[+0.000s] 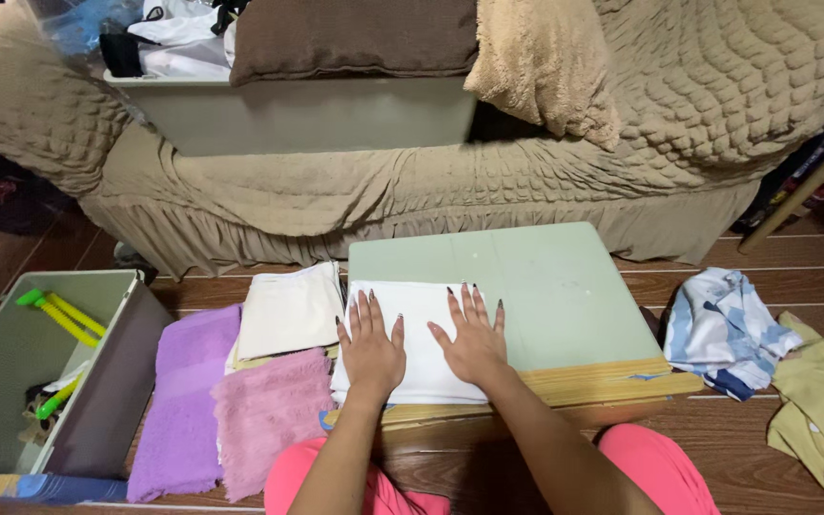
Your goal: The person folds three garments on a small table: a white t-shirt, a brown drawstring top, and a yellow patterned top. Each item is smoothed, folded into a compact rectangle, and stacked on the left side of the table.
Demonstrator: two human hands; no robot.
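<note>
Both hands lie open and flat, fingers spread, on a folded white cloth (pixel 412 334) at the left part of the pale green bench (pixel 565 286), in the lower middle of the frame. The left hand (pixel 371 348) presses its left half, the right hand (pixel 474 343) its right half; neither grips anything. The cloth's left edge seems to overhang the bench side, though the view is poor there, so a sideways push could drag it onto the cream cloth (pixel 288 310) and pink towel (pixel 269 410) just beside it. Uneven pressure could also rumple the fold. A purple towel (pixel 183 401) lies at lower left, a grey bin (pixel 121 381) beyond it.
</note>
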